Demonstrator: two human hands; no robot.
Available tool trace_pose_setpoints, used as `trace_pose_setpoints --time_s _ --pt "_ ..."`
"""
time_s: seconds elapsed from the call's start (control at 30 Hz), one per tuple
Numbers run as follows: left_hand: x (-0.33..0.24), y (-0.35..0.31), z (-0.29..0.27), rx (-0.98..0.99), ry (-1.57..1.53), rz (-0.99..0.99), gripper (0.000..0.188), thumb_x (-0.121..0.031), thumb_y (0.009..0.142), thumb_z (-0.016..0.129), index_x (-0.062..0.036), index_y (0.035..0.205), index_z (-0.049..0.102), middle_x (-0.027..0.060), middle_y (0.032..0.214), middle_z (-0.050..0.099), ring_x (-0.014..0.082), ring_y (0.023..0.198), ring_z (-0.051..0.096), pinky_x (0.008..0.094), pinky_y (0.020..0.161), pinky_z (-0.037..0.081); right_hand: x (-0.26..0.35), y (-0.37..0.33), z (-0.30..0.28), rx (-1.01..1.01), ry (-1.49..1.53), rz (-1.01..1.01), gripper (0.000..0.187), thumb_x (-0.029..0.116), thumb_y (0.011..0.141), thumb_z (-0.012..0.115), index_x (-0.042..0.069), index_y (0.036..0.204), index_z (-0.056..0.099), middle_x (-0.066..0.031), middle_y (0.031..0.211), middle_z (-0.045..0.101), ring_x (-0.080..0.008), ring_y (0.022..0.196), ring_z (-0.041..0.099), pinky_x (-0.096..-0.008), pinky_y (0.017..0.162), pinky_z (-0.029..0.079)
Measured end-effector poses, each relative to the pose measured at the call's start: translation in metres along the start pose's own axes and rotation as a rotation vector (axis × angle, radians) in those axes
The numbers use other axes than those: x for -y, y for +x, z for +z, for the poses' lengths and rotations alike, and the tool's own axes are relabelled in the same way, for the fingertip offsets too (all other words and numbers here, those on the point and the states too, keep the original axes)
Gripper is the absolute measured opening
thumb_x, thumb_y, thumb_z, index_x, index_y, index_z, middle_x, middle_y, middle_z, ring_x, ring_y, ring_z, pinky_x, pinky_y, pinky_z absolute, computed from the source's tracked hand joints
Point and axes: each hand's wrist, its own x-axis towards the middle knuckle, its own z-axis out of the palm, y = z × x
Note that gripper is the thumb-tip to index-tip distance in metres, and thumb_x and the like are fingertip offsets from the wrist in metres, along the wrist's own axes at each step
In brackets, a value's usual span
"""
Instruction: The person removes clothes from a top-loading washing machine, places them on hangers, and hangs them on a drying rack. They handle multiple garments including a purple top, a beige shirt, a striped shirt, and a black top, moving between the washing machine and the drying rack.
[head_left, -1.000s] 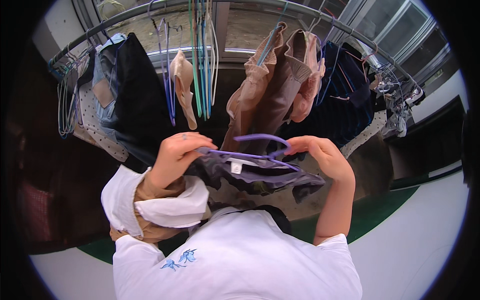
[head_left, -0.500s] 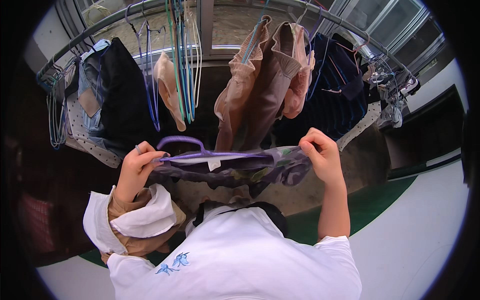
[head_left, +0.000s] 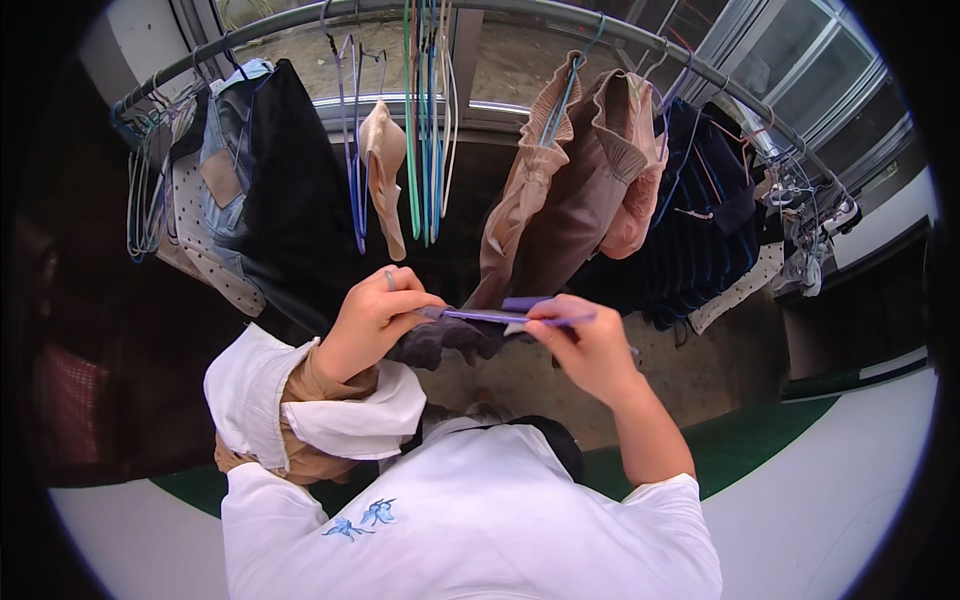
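Observation:
In front of my chest, a purple clothes hanger [head_left: 485,317] spans the gap between my hands. My right hand [head_left: 585,345] is closed around its right part, and a bit of the hanger sticks out past the fingers. The thumb and fingers of my left hand [head_left: 378,318] pinch a dark greyish-purple garment [head_left: 445,342] near the hanger's left end. That garment hangs bunched beneath the hanger, mostly between my hands. Over my left forearm lies a bundle of white and tan clothing [head_left: 350,420].
Ahead runs a metal clothes rail [head_left: 560,12]. Black trousers [head_left: 285,190], a beige bra [head_left: 383,150], several bare hangers [head_left: 430,150], brown trousers [head_left: 570,190] and a dark striped garment [head_left: 690,220] hang on it. Clip hangers [head_left: 805,210] crowd its right end.
My hands have come closer together, the right one moving left onto the hanger. The garment, stretched wide before, is now bunched, and the hanger has turned. The rail appears farther right.

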Motion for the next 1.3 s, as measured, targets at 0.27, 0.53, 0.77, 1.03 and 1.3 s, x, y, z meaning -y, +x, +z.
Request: trace_pose_setpoints --time_s 0.27,0.53,0.77,1.03,1.3 --pt "0.024 -0.013 -0.02 0.078 -0.11 -0.24 0.024 -0.007 0.067 0.082 -0.0019 0.088 0.072 0.0066 0.074 0.059 0.0192 0.066 0.056 0.0282 0.061 0.045 -0.012 -0.012 -0.024 -0.308 0.071 0.228 0.006 0.002 0.083 0.072 -0.001 0.085 0.068 -0.0049 0.068 0.062 -0.0101 0.058 0.052 -0.0237 0.054 0.04" --pt "0.037 -0.016 0.019 -0.195 -0.134 -0.286 0.03 -0.01 0.075 0.078 -0.007 0.102 0.068 0.0072 0.086 0.058 0.0202 0.078 0.059 0.0293 0.068 0.049 -0.029 -0.02 -0.017 -0.187 0.023 0.413 0.011 0.005 0.088 0.067 -0.002 0.097 0.068 -0.0037 0.074 0.062 -0.0089 0.064 0.054 -0.0235 0.059 0.044" --pt "-0.001 0.003 0.065 0.178 -0.594 -0.131 0.019 -0.017 0.089 0.068 -0.0033 0.101 0.07 0.0098 0.088 0.067 0.0182 0.078 0.066 0.0279 0.069 0.051 0.006 0.029 -0.003 0.096 1.063 0.668 0.024 0.004 0.094 0.054 -0.003 0.117 0.055 0.004 0.082 0.047 -0.0048 0.064 0.038 -0.022 0.058 0.033" --pt "-0.066 0.038 0.045 -0.011 -0.526 0.183 0.078 -0.024 0.082 0.071 0.0034 0.145 0.033 0.0251 0.151 0.025 0.0396 0.14 0.029 0.0417 0.113 0.027 0.054 0.136 -0.047 -0.22 1.179 0.377 0.01 -0.002 0.091 0.05 -0.006 0.1 0.05 -0.0069 0.083 0.052 -0.0104 0.06 0.039 -0.0242 0.054 0.033" --pt "-0.037 0.076 0.07 -0.198 -0.665 0.081 0.063 -0.02 0.094 0.048 0.0039 0.148 0.026 0.0254 0.154 0.021 0.0373 0.144 0.022 0.0386 0.116 0.019 -0.001 0.24 -0.066 -0.275 1.366 0.317 0.008 -0.008 0.09 0.042 -0.008 0.097 0.046 -0.0055 0.077 0.043 -0.01 0.057 0.034 -0.0237 0.049 0.03"
